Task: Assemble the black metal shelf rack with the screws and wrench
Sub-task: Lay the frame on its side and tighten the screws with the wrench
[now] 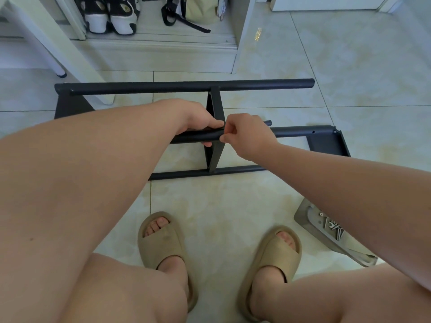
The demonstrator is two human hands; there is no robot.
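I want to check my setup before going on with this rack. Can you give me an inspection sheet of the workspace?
Surface: pale tiled floor.
Job's things: black rack lies on the floor, partly built; screws and wrench sit in a tray under the right forearm.
Clutter: nothing seen.
Hands: left hand grips the middle tube; right hand pinches with its fingers at the tube's joint with the panel, and anything held is hidden.
Cables: nothing seen.
Surroundings: sneakers and bag in a white cabinet; table leg; slippers on the feet.
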